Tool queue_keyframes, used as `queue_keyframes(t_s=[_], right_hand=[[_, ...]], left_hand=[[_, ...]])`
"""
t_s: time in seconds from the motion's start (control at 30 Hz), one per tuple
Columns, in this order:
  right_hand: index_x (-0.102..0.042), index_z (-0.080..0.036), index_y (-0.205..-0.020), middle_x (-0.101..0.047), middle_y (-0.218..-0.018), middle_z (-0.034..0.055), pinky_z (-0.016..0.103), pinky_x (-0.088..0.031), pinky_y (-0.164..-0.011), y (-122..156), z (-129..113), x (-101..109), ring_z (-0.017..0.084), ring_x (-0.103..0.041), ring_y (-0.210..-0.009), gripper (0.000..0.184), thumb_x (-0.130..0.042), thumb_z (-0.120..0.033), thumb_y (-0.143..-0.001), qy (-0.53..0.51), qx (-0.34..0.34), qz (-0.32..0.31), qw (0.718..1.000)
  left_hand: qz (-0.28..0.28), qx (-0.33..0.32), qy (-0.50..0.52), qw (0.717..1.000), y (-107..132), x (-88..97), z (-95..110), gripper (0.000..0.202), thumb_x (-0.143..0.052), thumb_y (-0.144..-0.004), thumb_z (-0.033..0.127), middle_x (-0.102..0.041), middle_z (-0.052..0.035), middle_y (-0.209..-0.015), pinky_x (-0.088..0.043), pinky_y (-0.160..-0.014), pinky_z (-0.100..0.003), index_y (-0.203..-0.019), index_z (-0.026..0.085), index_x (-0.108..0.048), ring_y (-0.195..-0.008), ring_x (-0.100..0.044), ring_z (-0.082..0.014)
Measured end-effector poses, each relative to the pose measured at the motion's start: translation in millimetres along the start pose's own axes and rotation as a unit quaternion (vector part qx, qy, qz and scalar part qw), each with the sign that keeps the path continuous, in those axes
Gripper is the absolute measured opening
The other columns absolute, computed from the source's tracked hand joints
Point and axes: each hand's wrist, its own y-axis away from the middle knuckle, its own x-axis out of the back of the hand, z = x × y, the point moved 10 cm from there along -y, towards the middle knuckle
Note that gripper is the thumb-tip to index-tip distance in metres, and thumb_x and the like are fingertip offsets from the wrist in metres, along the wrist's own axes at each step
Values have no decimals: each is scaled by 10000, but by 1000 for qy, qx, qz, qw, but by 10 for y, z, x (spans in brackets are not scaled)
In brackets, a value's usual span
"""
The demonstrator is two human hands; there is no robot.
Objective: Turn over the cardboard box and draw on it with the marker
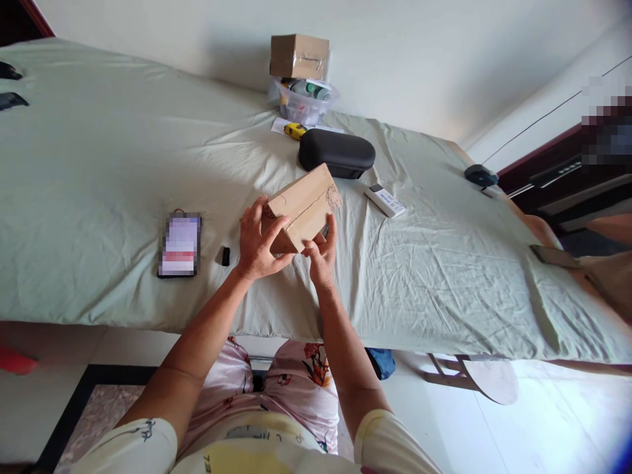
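Note:
Between my two hands a small brown cardboard box (307,204) is held tilted over the cloth-covered table. My left hand (261,242) wraps the box's left end, thumb along its near edge. At the lower right corner my right hand (322,253) grips with thumb and fingers; part of those fingers is hidden behind the box. A seam runs along the box's top face, and dark scribble-like marks show at its right end. Left of my left hand lie a small black object (226,256) and a phone (180,245) with a lit screen.
Beyond the box are a black hard case (337,153), a yellow tool (295,130) and a clear plastic basket (307,108) with another cardboard box (299,56) on top. A white-and-grey small carton (385,200) lies to the right. A stool (486,378) stands below the table edge.

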Motion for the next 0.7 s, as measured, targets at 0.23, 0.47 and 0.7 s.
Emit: queue_keyframes(t_s=[0.23,0.47,0.7], right_hand=[[-224,-226,-1678,-618,-775,-62,267,-417,-577,-102,58,635,98,-456,-573,1081,-710,-733,-856,-38,-18,158,987],[-529,-250,-836,-416,-607,-95,223,-284,-481,-134,-61,942,68,-340,-499,579,-640,-818,-860,-29,4,225,974],[-424,-257,-685,-372,-539,-101,226,-272,-463,-76,-188,895,65,-306,-475,620,-695,-792,-841,-38,23,244,969]], left_hand=[[-40,32,93,994,-72,54,-117,884,-889,-589,756,-426,-154,-1716,-397,-1272,-636,-1320,308,-677,-1591,-423,-479],[-34,12,158,987,-91,141,-127,925,-736,-732,847,-412,-200,-1725,-357,-1306,-651,-1441,267,-604,-1624,-397,-451],[-44,77,183,979,-77,95,-343,975,-577,-819,941,-281,-132,-1818,-322,-1340,-603,-1588,348,-489,-1702,-254,-393]])
